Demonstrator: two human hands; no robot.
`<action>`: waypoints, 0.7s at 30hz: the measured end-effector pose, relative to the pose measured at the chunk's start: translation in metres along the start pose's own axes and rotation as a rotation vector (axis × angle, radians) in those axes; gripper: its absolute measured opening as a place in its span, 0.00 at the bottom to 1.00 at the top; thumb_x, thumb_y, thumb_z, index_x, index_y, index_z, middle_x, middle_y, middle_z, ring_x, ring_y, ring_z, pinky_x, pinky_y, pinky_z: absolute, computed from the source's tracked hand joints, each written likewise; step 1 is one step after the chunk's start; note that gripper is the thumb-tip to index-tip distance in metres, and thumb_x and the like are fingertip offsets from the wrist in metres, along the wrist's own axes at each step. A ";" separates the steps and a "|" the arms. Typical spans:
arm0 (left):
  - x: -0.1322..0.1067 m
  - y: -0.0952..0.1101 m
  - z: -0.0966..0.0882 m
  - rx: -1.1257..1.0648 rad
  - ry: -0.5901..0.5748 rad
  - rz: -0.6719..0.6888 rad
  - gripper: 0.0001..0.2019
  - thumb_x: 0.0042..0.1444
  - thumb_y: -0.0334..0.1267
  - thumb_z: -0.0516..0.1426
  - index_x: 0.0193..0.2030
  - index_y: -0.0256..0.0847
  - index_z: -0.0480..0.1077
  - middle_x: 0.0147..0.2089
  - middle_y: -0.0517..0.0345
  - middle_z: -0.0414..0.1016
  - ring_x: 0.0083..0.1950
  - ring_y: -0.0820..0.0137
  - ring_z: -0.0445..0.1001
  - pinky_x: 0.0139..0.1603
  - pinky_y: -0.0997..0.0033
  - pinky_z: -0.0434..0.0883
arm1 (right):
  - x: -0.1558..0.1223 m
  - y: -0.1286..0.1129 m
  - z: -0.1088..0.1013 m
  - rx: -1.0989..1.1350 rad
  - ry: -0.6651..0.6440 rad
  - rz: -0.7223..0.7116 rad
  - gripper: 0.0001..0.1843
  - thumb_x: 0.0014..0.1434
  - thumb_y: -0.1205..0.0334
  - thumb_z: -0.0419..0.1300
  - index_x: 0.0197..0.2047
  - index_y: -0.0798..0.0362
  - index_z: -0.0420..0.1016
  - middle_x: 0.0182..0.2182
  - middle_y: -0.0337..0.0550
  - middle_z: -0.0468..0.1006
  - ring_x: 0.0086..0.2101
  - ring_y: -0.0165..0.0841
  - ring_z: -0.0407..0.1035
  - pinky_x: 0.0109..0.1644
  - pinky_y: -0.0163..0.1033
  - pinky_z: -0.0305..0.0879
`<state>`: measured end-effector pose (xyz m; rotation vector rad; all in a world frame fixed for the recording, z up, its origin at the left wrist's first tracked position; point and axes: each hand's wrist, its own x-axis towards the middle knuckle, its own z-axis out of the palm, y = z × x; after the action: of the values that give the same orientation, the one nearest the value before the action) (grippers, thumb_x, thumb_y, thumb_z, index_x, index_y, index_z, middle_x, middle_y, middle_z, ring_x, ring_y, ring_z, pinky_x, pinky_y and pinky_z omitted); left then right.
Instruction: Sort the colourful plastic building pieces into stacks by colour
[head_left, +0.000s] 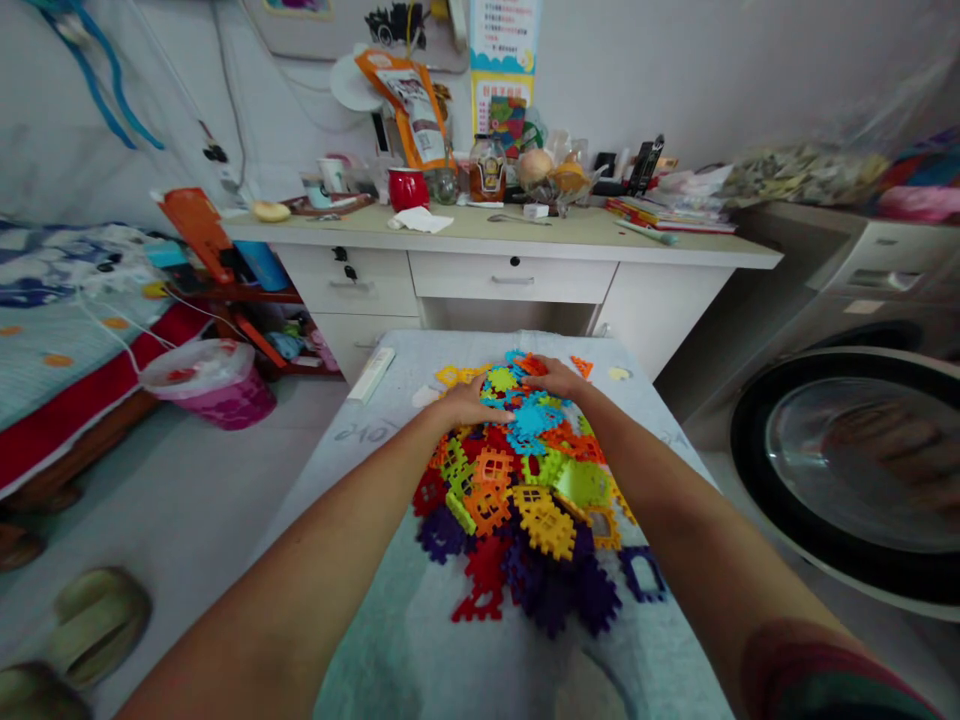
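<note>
A heap of flat plastic interlocking tiles (525,490) in orange, yellow, green, blue, red and purple lies on a cloth-covered table (390,610). Both arms reach across it to its far end. My left hand (469,403) rests palm down on the far left of the heap, fingers curled over the tiles. My right hand (556,379) lies on the far top of the heap, fingers bent over blue and orange pieces. Neither hand lifts a piece clear. A few loose tiles (459,375) lie just beyond the hands.
A white desk (525,245) with drawers stands beyond the table, crowded with jars, a red mug (408,188) and packets. A washing machine door (847,470) is at the right. A pink bin (210,385) and a bed (60,330) are left. A white bar (372,374) lies on the table's left edge.
</note>
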<state>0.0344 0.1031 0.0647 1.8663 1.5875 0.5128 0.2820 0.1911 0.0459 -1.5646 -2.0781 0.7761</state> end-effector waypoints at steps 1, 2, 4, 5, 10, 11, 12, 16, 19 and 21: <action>0.001 0.003 0.003 -0.002 -0.004 0.007 0.58 0.28 0.60 0.70 0.69 0.44 0.59 0.65 0.43 0.71 0.67 0.44 0.66 0.65 0.53 0.65 | -0.004 -0.004 0.003 0.025 -0.015 0.008 0.42 0.48 0.45 0.71 0.63 0.50 0.70 0.60 0.53 0.73 0.61 0.51 0.65 0.66 0.54 0.58; 0.002 0.007 0.006 -0.016 0.004 0.020 0.59 0.28 0.58 0.71 0.70 0.44 0.58 0.66 0.43 0.69 0.68 0.44 0.65 0.66 0.52 0.63 | -0.009 -0.007 0.005 0.062 -0.032 0.013 0.40 0.48 0.48 0.71 0.62 0.49 0.71 0.60 0.50 0.74 0.60 0.49 0.66 0.66 0.53 0.59; 0.000 0.013 0.012 -0.100 0.016 0.060 0.59 0.30 0.55 0.71 0.71 0.44 0.56 0.67 0.43 0.68 0.69 0.46 0.64 0.67 0.51 0.62 | -0.022 -0.014 0.007 0.186 -0.074 0.013 0.35 0.49 0.53 0.70 0.61 0.47 0.72 0.56 0.45 0.77 0.56 0.45 0.69 0.64 0.51 0.62; -0.001 0.015 0.014 -0.160 0.011 0.081 0.58 0.32 0.54 0.71 0.72 0.43 0.55 0.67 0.43 0.68 0.68 0.47 0.65 0.67 0.52 0.63 | -0.028 -0.017 0.007 0.273 -0.098 0.014 0.34 0.49 0.54 0.69 0.60 0.47 0.72 0.53 0.43 0.78 0.53 0.43 0.71 0.62 0.50 0.64; -0.014 0.025 0.023 -0.335 0.018 0.158 0.59 0.34 0.50 0.71 0.73 0.43 0.51 0.68 0.45 0.66 0.66 0.51 0.67 0.67 0.52 0.64 | -0.059 -0.031 0.001 0.704 -0.164 0.017 0.37 0.48 0.55 0.67 0.62 0.47 0.66 0.45 0.38 0.80 0.43 0.38 0.75 0.54 0.48 0.71; -0.018 0.027 0.023 -0.335 0.041 0.179 0.59 0.35 0.49 0.71 0.74 0.43 0.50 0.69 0.45 0.65 0.68 0.51 0.66 0.68 0.52 0.62 | -0.065 -0.034 -0.002 0.741 -0.164 -0.007 0.38 0.48 0.55 0.67 0.62 0.46 0.65 0.45 0.37 0.80 0.43 0.38 0.74 0.55 0.48 0.70; -0.023 0.030 0.023 -0.333 0.062 0.208 0.57 0.36 0.47 0.71 0.74 0.43 0.51 0.70 0.45 0.63 0.68 0.51 0.65 0.69 0.52 0.62 | -0.070 -0.037 -0.005 0.755 -0.163 -0.040 0.38 0.48 0.55 0.68 0.62 0.45 0.65 0.46 0.37 0.80 0.44 0.37 0.74 0.55 0.48 0.70; -0.051 0.044 0.015 -0.299 0.117 0.353 0.49 0.44 0.43 0.67 0.73 0.42 0.53 0.71 0.46 0.61 0.70 0.53 0.63 0.71 0.53 0.59 | -0.097 -0.056 -0.018 0.675 -0.159 -0.213 0.34 0.50 0.54 0.67 0.61 0.44 0.68 0.53 0.37 0.77 0.51 0.39 0.72 0.58 0.47 0.68; -0.076 0.053 0.008 -0.222 0.157 0.409 0.41 0.49 0.39 0.63 0.71 0.44 0.57 0.71 0.48 0.61 0.71 0.55 0.60 0.73 0.52 0.56 | -0.121 -0.070 -0.023 0.537 -0.207 -0.279 0.34 0.53 0.53 0.66 0.63 0.44 0.67 0.56 0.39 0.75 0.52 0.40 0.71 0.58 0.47 0.69; -0.093 0.056 0.006 -0.153 0.141 0.446 0.38 0.51 0.37 0.61 0.71 0.44 0.58 0.70 0.48 0.63 0.71 0.56 0.61 0.73 0.51 0.56 | -0.138 -0.076 -0.022 0.425 -0.192 -0.334 0.33 0.55 0.52 0.65 0.64 0.45 0.67 0.56 0.42 0.74 0.53 0.41 0.70 0.59 0.50 0.68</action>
<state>0.0605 0.0072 0.1082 2.1045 1.1703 0.9498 0.2793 0.0467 0.1123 -0.9204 -2.0527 1.1779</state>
